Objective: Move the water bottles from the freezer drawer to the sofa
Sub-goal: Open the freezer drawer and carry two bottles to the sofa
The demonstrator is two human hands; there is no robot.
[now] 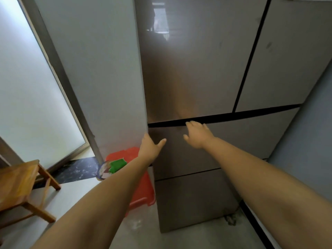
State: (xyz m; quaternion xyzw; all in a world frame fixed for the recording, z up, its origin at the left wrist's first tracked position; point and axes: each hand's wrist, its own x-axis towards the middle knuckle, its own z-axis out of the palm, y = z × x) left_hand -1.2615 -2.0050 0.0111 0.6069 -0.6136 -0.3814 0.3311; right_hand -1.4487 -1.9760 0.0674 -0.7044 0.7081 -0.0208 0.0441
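A tall grey-brown fridge fills the view, with two upper doors and two closed drawers below. Both my arms reach toward the upper drawer (239, 141). My left hand (150, 147) is at the drawer's left edge with fingers straight and thumb spread. My right hand (196, 134) has its fingertips at the dark gap along the drawer's top edge, fingers extended. Neither hand holds anything. The lower drawer (194, 200) is closed too. No water bottles and no sofa are in view.
A red plastic bin (142, 193) with a green item (117, 165) stands on the floor left of the fridge. A wooden stool (19, 186) is at the lower left. A frosted glass door (27, 87) is at the left, a grey wall at the right.
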